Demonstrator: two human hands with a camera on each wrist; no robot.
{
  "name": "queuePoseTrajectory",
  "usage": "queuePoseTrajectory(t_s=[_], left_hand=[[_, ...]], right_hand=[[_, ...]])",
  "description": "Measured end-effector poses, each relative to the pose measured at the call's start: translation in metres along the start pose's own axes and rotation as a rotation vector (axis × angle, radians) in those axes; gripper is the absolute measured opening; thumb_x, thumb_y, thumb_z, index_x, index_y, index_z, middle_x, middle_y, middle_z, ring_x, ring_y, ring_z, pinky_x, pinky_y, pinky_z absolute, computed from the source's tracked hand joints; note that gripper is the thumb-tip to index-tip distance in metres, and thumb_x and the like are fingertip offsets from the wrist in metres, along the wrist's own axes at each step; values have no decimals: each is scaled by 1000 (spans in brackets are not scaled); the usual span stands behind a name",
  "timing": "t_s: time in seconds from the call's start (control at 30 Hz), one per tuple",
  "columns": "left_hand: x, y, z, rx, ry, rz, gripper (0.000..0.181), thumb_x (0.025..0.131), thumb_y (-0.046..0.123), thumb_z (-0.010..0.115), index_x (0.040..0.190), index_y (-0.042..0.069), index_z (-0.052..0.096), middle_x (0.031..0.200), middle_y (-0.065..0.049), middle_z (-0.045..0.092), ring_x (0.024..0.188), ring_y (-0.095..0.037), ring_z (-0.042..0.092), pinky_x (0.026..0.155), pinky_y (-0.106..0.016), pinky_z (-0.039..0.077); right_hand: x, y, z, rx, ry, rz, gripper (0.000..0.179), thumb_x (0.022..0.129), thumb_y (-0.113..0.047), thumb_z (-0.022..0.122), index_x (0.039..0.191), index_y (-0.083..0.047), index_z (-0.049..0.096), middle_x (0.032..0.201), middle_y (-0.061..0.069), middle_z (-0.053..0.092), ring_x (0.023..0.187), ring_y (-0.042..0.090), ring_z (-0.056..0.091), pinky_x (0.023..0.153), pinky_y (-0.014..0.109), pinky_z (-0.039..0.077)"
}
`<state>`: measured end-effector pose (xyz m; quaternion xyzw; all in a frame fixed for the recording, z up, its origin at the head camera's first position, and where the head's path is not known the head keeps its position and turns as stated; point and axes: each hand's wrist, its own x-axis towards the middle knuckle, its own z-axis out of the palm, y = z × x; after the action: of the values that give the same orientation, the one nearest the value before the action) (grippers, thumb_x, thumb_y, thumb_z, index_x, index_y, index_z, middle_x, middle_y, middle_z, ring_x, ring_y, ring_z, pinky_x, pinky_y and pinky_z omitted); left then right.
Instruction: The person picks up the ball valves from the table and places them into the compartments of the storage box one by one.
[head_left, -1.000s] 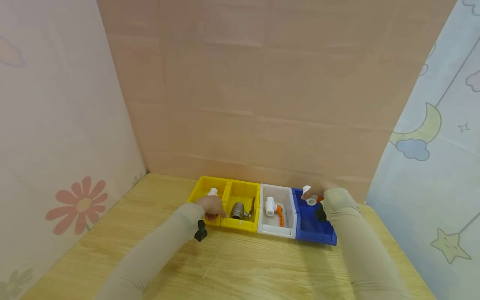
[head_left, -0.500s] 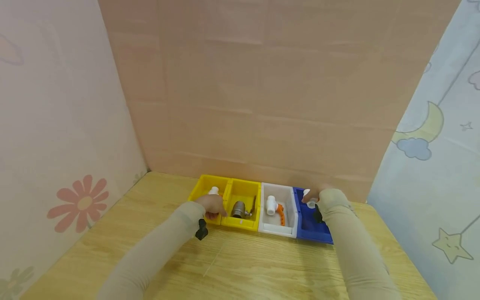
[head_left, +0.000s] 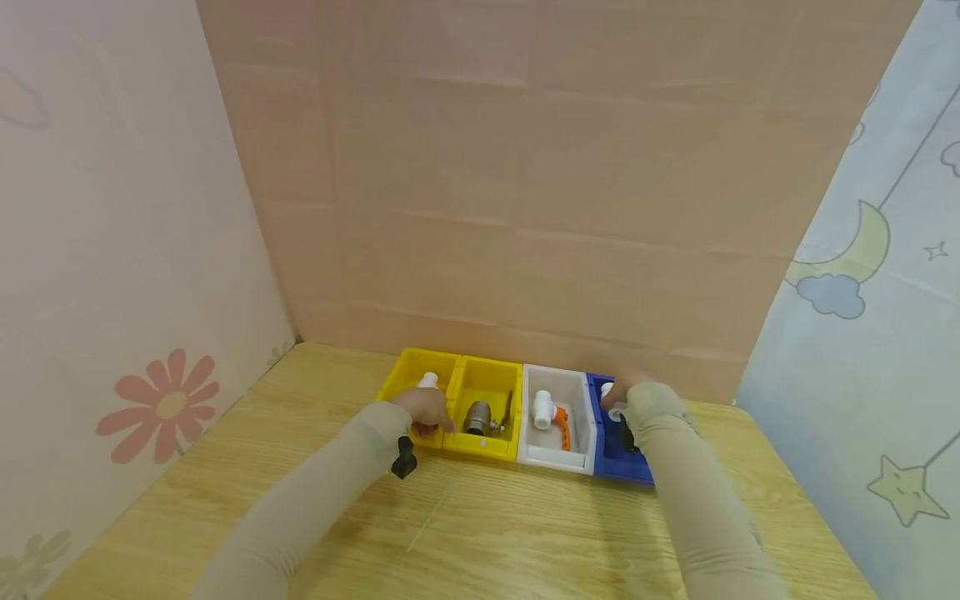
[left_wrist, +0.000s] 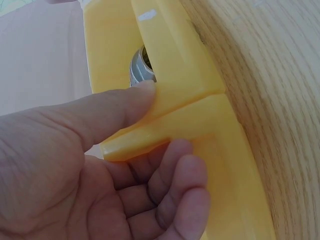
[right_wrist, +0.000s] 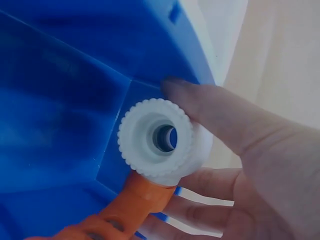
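Observation:
My left hand [head_left: 423, 408] grips the adjoining walls of two yellow bins [left_wrist: 190, 70], thumb on one side and curled fingers on the other. Inside the right one of these bins lies a metal ball valve [head_left: 477, 418]; a white fitting [head_left: 428, 381] shows beyond my hand in the left one. My right hand [head_left: 628, 388] holds a white plastic ball valve [right_wrist: 157, 137] with an orange handle [right_wrist: 135, 200] at the blue bin [right_wrist: 55, 100], thumb against the white body. The valve's round ribbed end faces the right wrist camera. My fingers are partly hidden behind it.
Between the yellow and blue bins stands a white bin [head_left: 555, 462] with another white valve [head_left: 543, 410] with an orange handle. The bins form one row on the wooden table [head_left: 495, 533], near the brown backdrop [head_left: 480, 208].
My right hand has moved a little left and down into the blue bin with the ball valve. The left hand keeps its place on the yellow bins.

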<state>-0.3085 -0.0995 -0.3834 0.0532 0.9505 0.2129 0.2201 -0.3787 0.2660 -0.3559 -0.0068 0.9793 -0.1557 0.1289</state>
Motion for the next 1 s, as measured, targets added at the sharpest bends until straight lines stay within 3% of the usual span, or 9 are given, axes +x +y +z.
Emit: queuePoseTrajectory(t_s=[0.17, 0.3, 0.47, 0.57, 0.7, 1.0], left_hand=[[-1, 1, 0, 15, 6, -9, 25, 89, 29, 70, 76, 7, 65, 55, -2, 45, 48, -14, 43, 48, -24, 42], [-1, 2, -1, 17, 7, -19, 25, 89, 30, 71, 77, 8, 65, 56, -2, 46, 49, -14, 43, 48, -24, 42], [-1, 1, -1, 29, 8, -21, 27, 88, 31, 71, 75, 8, 65, 56, -2, 46, 49, -14, 44, 48, -24, 43], [-1, 1, -1, 27, 4, -24, 27, 88, 31, 71, 74, 9, 64, 55, -2, 46, 49, -14, 45, 48, -24, 43], [-1, 2, -1, 21, -1, -27, 28, 89, 30, 71, 72, 9, 63, 56, -2, 47, 49, -14, 45, 49, -24, 43], [0, 1, -1, -1, -10, -21, 28, 89, 30, 70, 72, 9, 62, 56, -1, 45, 49, -14, 43, 49, -24, 42]], right_hand=[[34, 21, 15, -33, 47, -51, 38, 60, -28, 85, 86, -3, 73, 98, 15, 68, 83, 26, 60, 70, 37, 52], [53, 33, 24, -54, 73, -76, 40, 57, -31, 83, 83, -3, 71, 90, 12, 67, 78, 25, 59, 66, 35, 51], [31, 19, 21, -60, 60, -36, 40, 64, -29, 81, 88, 1, 69, 90, 15, 67, 82, 28, 59, 73, 41, 51], [14, 11, 22, -85, 59, -55, 33, 70, -25, 76, 85, 3, 67, 84, 14, 65, 77, 25, 59, 69, 37, 51], [11, 13, 27, -121, 70, -105, 28, 73, -22, 70, 80, 4, 66, 77, 13, 64, 70, 23, 58, 63, 34, 50], [16, 21, 38, -118, 50, -65, 30, 78, -24, 70, 86, 4, 69, 80, 11, 66, 73, 24, 59, 72, 39, 51]])
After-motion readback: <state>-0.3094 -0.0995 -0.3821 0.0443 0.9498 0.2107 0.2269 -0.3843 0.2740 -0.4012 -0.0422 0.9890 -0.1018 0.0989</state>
